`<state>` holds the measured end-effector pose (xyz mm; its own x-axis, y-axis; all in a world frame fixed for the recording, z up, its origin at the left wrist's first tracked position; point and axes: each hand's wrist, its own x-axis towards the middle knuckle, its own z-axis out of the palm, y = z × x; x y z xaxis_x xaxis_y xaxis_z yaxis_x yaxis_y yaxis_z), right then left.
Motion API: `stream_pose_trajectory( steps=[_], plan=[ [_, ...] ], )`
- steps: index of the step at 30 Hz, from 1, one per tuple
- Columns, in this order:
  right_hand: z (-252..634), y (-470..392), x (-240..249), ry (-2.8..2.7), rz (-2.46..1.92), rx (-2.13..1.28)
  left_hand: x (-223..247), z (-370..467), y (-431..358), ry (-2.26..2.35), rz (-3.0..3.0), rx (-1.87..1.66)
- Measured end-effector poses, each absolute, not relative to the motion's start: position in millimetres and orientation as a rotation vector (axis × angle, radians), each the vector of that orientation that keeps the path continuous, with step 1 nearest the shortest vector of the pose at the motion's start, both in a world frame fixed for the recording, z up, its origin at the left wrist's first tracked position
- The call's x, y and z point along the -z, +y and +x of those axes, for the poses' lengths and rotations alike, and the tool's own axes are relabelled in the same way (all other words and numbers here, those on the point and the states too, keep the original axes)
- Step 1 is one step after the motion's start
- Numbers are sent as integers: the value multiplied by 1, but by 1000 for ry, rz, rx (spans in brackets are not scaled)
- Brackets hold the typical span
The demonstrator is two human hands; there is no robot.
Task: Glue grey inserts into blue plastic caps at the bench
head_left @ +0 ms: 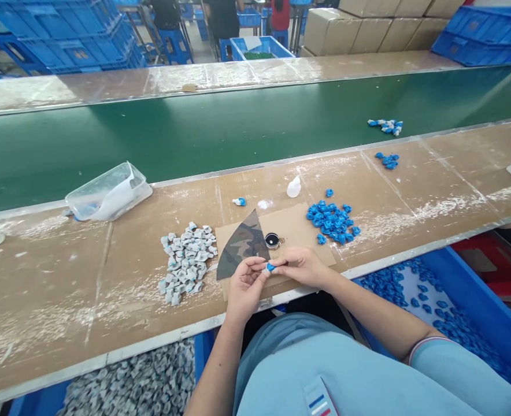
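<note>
1. Pinching a small blue piece [270,267] between them, the left hand [245,284] and right hand [304,268] meet above the near part of a cardboard sheet [290,221]; thumbs and fingertips of both are closed on it, though whether a grey part is joined to it is too small to tell
2. The two-handed pinch, low and close to the body, probably steadies so small a thing
3. Just beyond lie a dark fan-shaped sheet [241,247] and a round black item [271,240], on cardboard that perhaps shields the bench [136,254]
4. Heaped grey pieces [187,261] to the left and blue pieces [331,221] to the right seem placed within each hand's reach; a white bottle [294,187] stands farther back
5. Below the bench, the left bin [200,353] holds many grey pieces, the right bin [470,289] loose blue ones; a clear tub [80,195] sits beside the green belt [221,127], and beyond that an open crate [284,51] holds something green
</note>
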<state>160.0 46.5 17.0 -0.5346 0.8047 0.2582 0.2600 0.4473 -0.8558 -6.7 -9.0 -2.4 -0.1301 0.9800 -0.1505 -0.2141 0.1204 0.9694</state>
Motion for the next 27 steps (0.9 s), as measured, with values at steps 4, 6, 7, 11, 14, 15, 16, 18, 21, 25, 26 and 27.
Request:
stream_pose_trajectory(
  steps=[4,6,7,11,14,15,16,18,21,25,26,27],
  plan=[
    [155,37,-6,-1905,-953,-1043,-1,-5,-8,1237,875,-1286],
    [160,36,-8,-1953,-917,-998,-5,-4,-7,1234,901,-1263],
    [165,37,-10,-1993,-897,-950,-7,-5,-6,1242,922,-1263],
    [201,44,-22,-2012,-1118,-584,-18,-22,12,1384,984,-1364],
    [234,53,-24,-1968,-1376,-328,-25,-42,46,1522,1034,-1386],
    [243,55,-23,-2004,-1395,-298,-26,-47,60,1572,1057,-1367],
    [250,56,-21,-2058,-1385,-290,-28,-51,74,1623,1082,-1340],
    [257,58,-17,-2187,-1315,-301,-30,-56,99,1761,1134,-1271],
    [256,57,-11,-2280,-1272,-301,-32,-59,124,1863,1183,-1238],
    [252,55,-6,-2259,-1324,-310,-34,-75,120,1920,1197,-1261],
    [251,56,-5,-2256,-1329,-304,-35,-82,114,1948,1198,-1266],
    [251,56,-3,-2253,-1330,-289,-36,-90,106,1991,1216,-1255]
  ],
)
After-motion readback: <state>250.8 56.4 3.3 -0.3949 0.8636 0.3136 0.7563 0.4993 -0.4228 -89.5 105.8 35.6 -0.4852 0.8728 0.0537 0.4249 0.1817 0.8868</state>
